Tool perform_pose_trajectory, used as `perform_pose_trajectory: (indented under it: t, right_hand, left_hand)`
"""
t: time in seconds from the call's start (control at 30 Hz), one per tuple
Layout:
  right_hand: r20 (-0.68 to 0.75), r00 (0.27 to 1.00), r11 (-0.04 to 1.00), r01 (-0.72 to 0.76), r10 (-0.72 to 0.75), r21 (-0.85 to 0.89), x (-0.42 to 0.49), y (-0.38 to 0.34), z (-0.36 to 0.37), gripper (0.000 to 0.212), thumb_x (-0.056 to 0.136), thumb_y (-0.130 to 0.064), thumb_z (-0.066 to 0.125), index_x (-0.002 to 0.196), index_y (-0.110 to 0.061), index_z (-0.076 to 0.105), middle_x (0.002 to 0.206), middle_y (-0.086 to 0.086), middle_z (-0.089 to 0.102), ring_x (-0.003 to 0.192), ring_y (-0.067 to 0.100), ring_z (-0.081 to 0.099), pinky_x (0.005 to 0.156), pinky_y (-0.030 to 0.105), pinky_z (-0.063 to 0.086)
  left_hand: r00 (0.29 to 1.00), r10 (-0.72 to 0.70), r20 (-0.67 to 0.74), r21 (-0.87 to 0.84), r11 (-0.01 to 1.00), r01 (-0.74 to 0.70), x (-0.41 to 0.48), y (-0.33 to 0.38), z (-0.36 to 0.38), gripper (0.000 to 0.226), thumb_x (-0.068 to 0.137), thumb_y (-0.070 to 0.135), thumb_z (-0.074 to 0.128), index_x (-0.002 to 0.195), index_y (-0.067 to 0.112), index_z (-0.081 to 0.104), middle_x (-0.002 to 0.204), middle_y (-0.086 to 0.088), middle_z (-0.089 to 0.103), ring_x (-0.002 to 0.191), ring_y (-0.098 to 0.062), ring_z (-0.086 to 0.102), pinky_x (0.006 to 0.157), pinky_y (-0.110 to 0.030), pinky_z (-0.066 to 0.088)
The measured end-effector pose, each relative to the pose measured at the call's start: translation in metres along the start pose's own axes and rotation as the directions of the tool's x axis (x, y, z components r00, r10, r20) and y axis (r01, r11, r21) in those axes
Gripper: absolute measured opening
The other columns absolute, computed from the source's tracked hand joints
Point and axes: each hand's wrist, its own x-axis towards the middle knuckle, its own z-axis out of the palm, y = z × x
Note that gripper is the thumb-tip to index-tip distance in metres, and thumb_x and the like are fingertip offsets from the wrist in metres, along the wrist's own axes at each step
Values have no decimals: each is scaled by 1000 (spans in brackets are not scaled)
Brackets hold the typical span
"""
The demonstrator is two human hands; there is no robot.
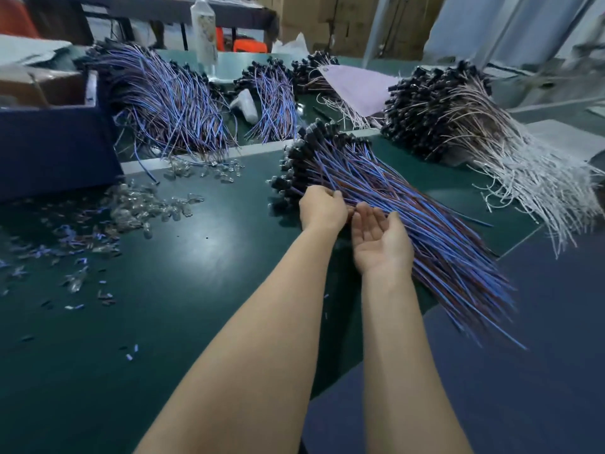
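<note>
Left hand: the left hand (322, 208) is curled over the near edge of the blue-and-brown wire bundle (409, 204), fingertips pinching a few strands just behind the black connectors (311, 152)
Right hand: the right hand (379, 239) lies palm up and slack against the bundle's side, fingers relaxed, grasping nothing
Where the bundle is: fanned across the green table (196, 257), connectors to the far side, free ends poking out past the table's right edge
Risk of tangling: I'd say a tug on those few strands drags their neighbours along, the wires lie so crossed and close
Risk of slipping: a shove could tip the overhanging ends off the table
Risk of mixing: the clear caps (144, 208) and the white wire pile (523, 178) sit near; a wide sweep could scatter them together
</note>
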Motion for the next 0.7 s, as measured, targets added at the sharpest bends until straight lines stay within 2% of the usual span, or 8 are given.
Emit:
perform_pose_trajectory:
  t: [0.1,0.17,0.3,0.4,0.5,0.6,0.63,0.7]
  right_hand:
    - [-12,1000,1000,16,-16,0,-2,8,3,22,101,-21,44,101,0,50,90,12,62,85,20,63,83,29,54]
    - [-32,999,999,38,-39,-28,-5,13,7,16,99,-15,45,99,-1,51,91,10,61,85,19,62,85,29,53]
    - [-26,996,990,80,-84,-118,-18,30,22,11,96,-10,47,95,-4,56,82,4,59,70,14,60,60,20,52]
    - [120,992,978,69,-46,-199,-40,58,47,13,96,-7,45,90,-9,56,74,3,61,61,11,59,53,18,48]
    - [314,946,944,35,74,-328,-72,101,75,19,95,-3,44,83,-12,55,68,3,63,58,12,59,56,20,50]
    - [522,830,825,147,198,-546,-113,153,98,17,95,-1,47,83,-10,55,67,4,62,58,12,58,52,18,50]
    - [583,778,753,234,235,-615,-128,171,104,16,94,-1,49,83,-9,57,68,4,61,58,12,57,52,19,49]
    - [684,663,530,479,304,-700,-158,206,113,10,90,-7,56,84,-6,64,69,6,62,62,15,57,60,27,50]
  left_hand:
    - [998,57,-26,197,979,-51,1,-4,-8,31,93,32,56,91,4,70,94,-13,72,92,-28,67,84,-33,53]
    - [996,84,-33,202,976,-76,-1,-5,-16,31,93,34,55,85,9,70,90,-9,73,89,-24,67,78,-28,50]
    - [990,114,-81,-35,993,-117,-13,-6,-43,33,93,27,52,67,11,63,69,-7,65,69,-24,55,71,-32,47]
    - [979,110,-173,-313,936,-160,-25,-5,-85,33,95,18,50,63,12,58,56,0,55,54,-15,50,56,-23,41]
    - [929,61,-366,-481,842,-245,-40,-6,-147,27,96,14,47,72,15,57,60,4,55,46,-2,46,46,-15,36]
    - [799,-15,-601,-507,780,-367,-59,-15,-216,21,95,12,48,75,16,55,65,4,55,54,-5,48,56,-20,41]
    - [749,-50,-660,-517,754,-405,-67,-19,-239,20,94,9,48,77,16,55,68,3,56,57,-6,48,59,-22,41]
    - [655,-125,-745,-525,715,-461,-81,-29,-284,19,93,7,47,79,17,54,72,3,55,58,-7,47,58,-22,39]
